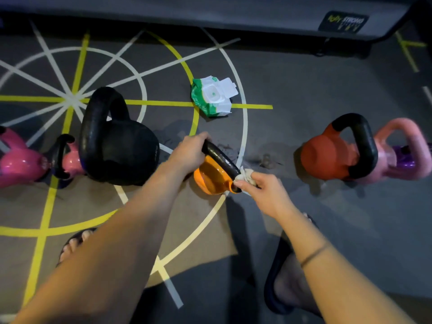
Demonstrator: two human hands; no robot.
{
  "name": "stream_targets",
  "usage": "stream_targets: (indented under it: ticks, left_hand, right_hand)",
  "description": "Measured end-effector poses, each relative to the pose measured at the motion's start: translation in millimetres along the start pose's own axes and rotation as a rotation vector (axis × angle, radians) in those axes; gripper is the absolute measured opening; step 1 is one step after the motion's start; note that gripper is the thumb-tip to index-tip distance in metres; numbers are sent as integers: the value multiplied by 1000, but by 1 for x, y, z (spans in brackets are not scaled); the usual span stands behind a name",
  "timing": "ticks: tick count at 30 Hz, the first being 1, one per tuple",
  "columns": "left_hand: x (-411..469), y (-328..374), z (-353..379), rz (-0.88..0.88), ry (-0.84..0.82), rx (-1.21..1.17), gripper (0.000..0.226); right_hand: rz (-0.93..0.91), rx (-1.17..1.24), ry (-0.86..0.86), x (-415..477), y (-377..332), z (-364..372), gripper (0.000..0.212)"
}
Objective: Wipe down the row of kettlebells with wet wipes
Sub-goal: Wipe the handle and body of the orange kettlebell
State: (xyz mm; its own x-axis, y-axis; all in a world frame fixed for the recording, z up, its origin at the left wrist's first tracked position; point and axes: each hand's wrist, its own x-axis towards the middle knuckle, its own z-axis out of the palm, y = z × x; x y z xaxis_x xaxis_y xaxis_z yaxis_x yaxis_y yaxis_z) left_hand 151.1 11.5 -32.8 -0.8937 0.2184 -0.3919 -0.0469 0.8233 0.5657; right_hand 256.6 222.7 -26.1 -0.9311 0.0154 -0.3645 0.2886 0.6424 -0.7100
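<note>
An orange kettlebell [211,180] with a black handle [221,161] stands on the floor in the middle of the row. My left hand [189,154] grips the far end of that handle. My right hand [264,195] pinches a crumpled white wet wipe [246,175] against the near end of the handle, where it joins the orange body. A big black kettlebell [119,141] stands just left of it. Further left are two pink kettlebells [18,160]. To the right stand a red kettlebell [327,157] with a black handle and a light pink one [402,148].
A green and white pack of wet wipes [214,97] lies with its flap open on the floor behind the row. The floor carries yellow and white lines. A dark bench or frame [233,17] runs along the back. My feet in sandals [289,288] are at the bottom.
</note>
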Motion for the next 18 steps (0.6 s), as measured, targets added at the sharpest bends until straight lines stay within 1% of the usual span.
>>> stream_targets:
  ticks: [2, 5, 6, 7, 8, 9, 10, 11, 12, 13, 15, 16, 18]
  left_hand:
    - [12, 5, -9, 54, -76, 75, 52]
    - [17, 11, -17, 79, -155, 112, 49]
    - [18, 10, -23, 68, -205, 121, 50]
    - [19, 8, -28, 66, -235, 150, 54]
    - [20, 8, -31, 63, -257, 190, 63]
    - [21, 9, -33, 79, -266, 225, 76]
    - [19, 10, -34, 82, -274, 221, 89]
    - [18, 12, -36, 57, -283, 165, 95]
    - [15, 15, -36, 28, -272, 100, 93]
    - [13, 18, -34, 12, -214, 52, 83]
    - [9, 26, -27, -89, -47, -28, 54]
    - [7, 28, -21, -177, -9, -110, 58]
    - [-2, 32, -3, -329, -63, -298, 89]
  right_hand:
    - [22, 71, 24, -6, 6, 12, 43]
    - [41, 172, 42, -5, 22, 12, 28]
    - [66, 204, -14, -5, 21, 9, 25]
    - [99, 208, -68, -2, 21, 7, 29]
    - [116, 192, -110, 3, 24, 5, 38]
    - [120, 160, -138, 9, 21, 2, 42]
    - [117, 127, -152, 13, 18, 1, 39]
    - [113, 109, -152, 17, 13, 2, 35]
    - [111, 108, -140, 18, 4, 3, 32]
    - [125, 117, -124, 17, -3, 4, 29]
    - [149, 181, -82, 16, -13, 5, 27]
    - [159, 207, -53, 14, -16, 6, 26]
    - [186, 168, -16, 9, -16, 8, 22]
